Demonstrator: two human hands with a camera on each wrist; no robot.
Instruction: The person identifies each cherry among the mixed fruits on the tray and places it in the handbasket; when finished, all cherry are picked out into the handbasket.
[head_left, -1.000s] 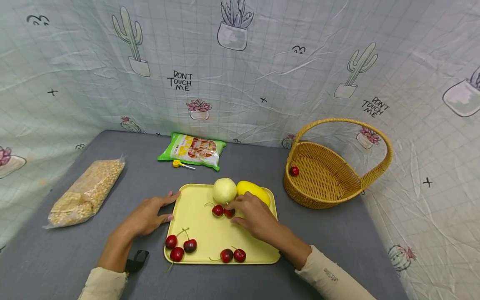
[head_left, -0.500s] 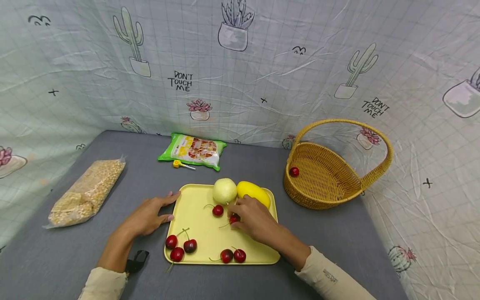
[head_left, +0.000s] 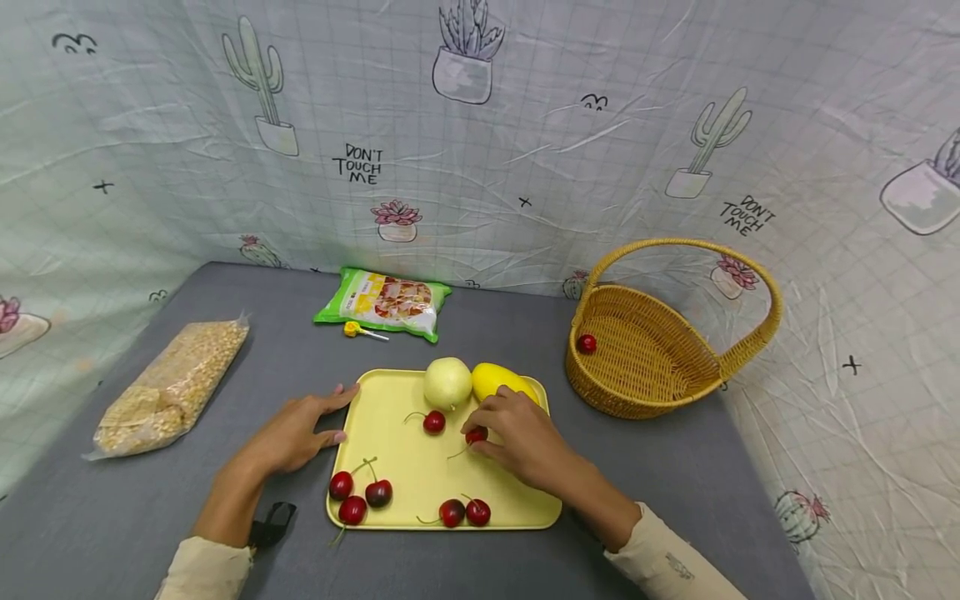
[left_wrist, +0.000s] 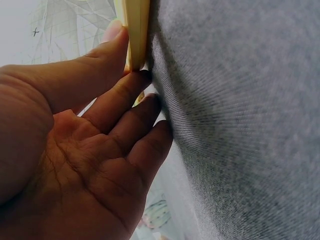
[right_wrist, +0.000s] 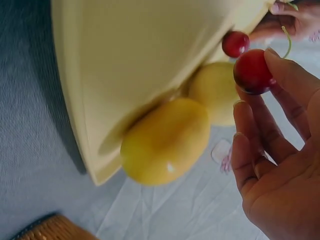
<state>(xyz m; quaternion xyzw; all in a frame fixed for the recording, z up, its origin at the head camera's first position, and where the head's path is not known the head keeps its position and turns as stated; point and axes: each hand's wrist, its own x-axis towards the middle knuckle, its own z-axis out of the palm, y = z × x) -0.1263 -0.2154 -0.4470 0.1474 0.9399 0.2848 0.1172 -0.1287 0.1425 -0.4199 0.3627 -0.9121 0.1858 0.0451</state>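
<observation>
- Well, your right hand holds a cherry in a narrow pinch; it sits right at your fingertips, over the tray, near the yellow fruit.
- It looks light, smooth and fairly firm; it could slip or bruise if you squeeze hard; grip its round sides, not the thin stem.
- Your left hand touches the tray's edge, fingers loosely extended.

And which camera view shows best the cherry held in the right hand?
The right wrist view, where the cherry is large and mostly uncovered, pinched by the right hand. The head view shows it small and partly hidden by the hand; the left wrist view does not show it.
</observation>
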